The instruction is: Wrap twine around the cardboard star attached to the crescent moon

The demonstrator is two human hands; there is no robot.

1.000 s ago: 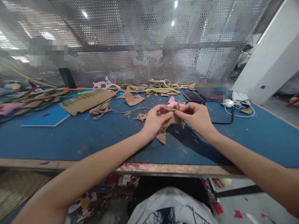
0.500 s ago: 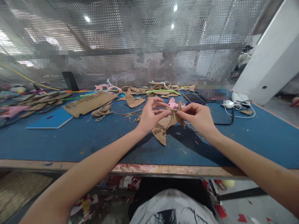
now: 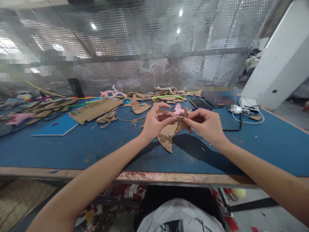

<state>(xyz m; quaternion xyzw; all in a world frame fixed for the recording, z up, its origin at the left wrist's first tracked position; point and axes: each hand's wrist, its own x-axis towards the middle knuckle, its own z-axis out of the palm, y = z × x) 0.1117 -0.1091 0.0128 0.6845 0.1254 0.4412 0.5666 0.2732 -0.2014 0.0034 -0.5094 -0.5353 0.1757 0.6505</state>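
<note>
A brown corrugated cardboard shape [image 3: 169, 135] hangs just above the blue table [image 3: 72, 145], held between both hands. My left hand [image 3: 154, 120] pinches its upper edge with thumb and forefinger, the other fingers lifted. My right hand [image 3: 207, 124] pinches the same upper part from the right, fingers curled. The lower, ribbed end of the piece points down toward the table. A pink glue gun [image 3: 178, 110] lies just behind the hands.
Cardboard scraps [image 3: 137, 106], a large cardboard sheet [image 3: 95, 109] and coiled twine [image 3: 106, 117] lie at the back. A blue board [image 3: 56, 127] sits left. Phones [image 3: 200, 103] and white cables [image 3: 246, 111] lie at the back right. A perforated metal screen [image 3: 145, 48] closes the far side.
Both hands have lifted the cardboard piece slightly off the table and my left fingers have shifted along its upper edge. The view has tilted a little.
</note>
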